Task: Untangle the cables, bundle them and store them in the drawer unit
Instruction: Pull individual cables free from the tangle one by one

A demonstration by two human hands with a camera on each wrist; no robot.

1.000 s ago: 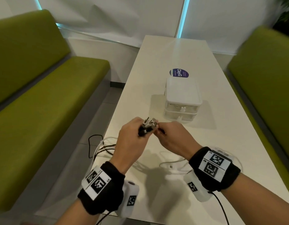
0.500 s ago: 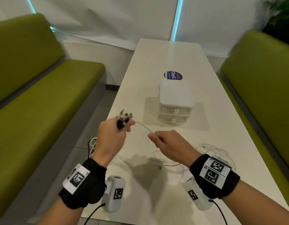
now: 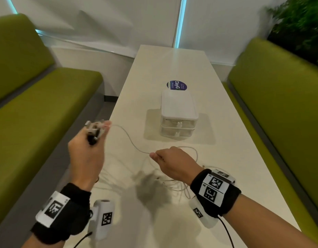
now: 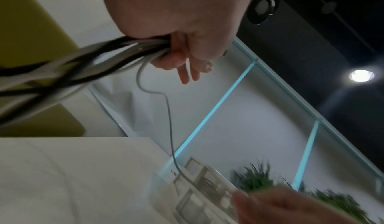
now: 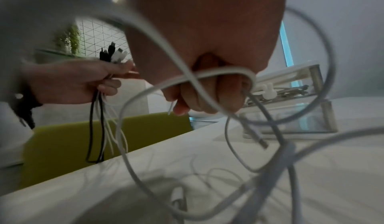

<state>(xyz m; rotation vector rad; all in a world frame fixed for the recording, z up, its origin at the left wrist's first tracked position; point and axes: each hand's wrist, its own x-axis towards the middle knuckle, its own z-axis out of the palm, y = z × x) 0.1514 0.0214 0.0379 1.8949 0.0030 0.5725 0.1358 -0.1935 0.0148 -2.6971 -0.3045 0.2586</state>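
My left hand [image 3: 91,140] is raised over the table's left edge and grips a bunch of black and white cable plugs [image 3: 94,127]; the black and white cables [image 4: 87,60] trail from its fist. One thin white cable [image 3: 129,140] runs from that bunch to my right hand [image 3: 158,155], which pinches it and has a white loop [image 5: 218,73] draped over its curled fingers. A tangle of white cables [image 3: 172,181] lies on the table under my right wrist. The white two-drawer unit [image 3: 178,115] stands mid-table, both drawers closed.
The white table [image 3: 226,158] is long and narrow, with green sofas on the left [image 3: 29,113] and right [image 3: 279,104]. A round blue sticker [image 3: 176,85] lies behind the drawer unit. Cables hang over the table's left edge [image 5: 99,129].
My hands were together at the plugs; the left has moved up and left with the plug bunch, while the right has slid along one white cable, stretching it between them.
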